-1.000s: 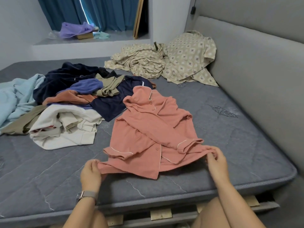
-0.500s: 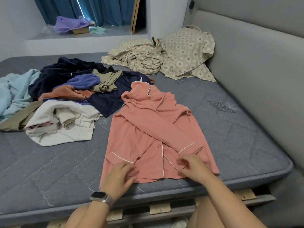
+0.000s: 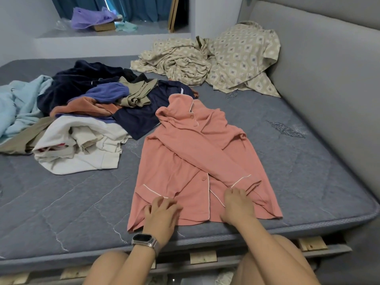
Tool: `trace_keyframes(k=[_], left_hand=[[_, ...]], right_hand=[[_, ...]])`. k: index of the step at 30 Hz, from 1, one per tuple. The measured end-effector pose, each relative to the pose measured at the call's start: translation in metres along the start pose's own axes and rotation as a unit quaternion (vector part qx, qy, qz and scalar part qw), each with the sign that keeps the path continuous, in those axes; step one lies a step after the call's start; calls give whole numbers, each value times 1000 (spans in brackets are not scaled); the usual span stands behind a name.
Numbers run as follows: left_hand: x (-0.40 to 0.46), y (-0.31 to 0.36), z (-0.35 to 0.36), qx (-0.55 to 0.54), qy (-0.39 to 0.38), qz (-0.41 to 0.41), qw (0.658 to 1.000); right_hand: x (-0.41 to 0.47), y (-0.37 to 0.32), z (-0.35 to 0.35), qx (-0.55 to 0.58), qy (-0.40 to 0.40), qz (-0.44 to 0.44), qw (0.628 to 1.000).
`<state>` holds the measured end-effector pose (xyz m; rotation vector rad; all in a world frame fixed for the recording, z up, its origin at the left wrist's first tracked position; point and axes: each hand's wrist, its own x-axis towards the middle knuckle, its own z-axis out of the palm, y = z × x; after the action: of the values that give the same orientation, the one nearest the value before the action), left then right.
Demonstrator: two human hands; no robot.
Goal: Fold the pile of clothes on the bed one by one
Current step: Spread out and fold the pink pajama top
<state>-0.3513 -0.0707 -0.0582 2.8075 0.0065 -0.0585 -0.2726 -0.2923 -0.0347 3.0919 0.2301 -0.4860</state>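
A salmon-pink pyjama shirt (image 3: 185,161) with white piping lies spread on the grey mattress (image 3: 61,212), collar away from me, one sleeve folded diagonally across its front. My left hand (image 3: 162,212), with a watch on the wrist, rests on the lower left part of the shirt with fingers spread and slightly bent. My right hand (image 3: 236,202) lies on the lower right part, its fingertips curled at the cuff of the folded sleeve; whether they pinch it I cannot tell. A pile of unfolded clothes (image 3: 86,120) sits to the shirt's left.
A light blue towel (image 3: 18,108) lies at the far left. Patterned beige bedding (image 3: 216,58) is bunched at the head end. A grey padded headboard (image 3: 329,99) runs along the right. The mattress edge is just in front of my knees.
Both hands let go of the shirt's bottom hem and moved inward onto its front. The shirt now lies flatter and straighter on the mattress.
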Motion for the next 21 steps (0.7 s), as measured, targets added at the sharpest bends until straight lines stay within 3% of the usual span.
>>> trace_keyframes(k=[4, 11, 13, 16, 17, 21], left_hand=[[2, -4, -2, -25, 39, 9, 999], [5, -7, 6, 11, 50, 28, 998], [8, -6, 5, 14, 54, 16, 998], [9, -2, 4, 7, 46, 14, 999], [10, -3, 5, 10, 43, 17, 999], [9, -7, 6, 7, 30, 14, 999]], right_hand=[[6, 13, -4, 103, -17, 30, 994], [2, 5, -11, 32, 6, 26, 999], [0, 7, -13, 36, 50, 4, 998], [-2, 5, -8, 87, 195, -76, 974], [-5, 2, -7, 126, 197, -107, 966], [-21, -17, 4, 262, -50, -186, 946]])
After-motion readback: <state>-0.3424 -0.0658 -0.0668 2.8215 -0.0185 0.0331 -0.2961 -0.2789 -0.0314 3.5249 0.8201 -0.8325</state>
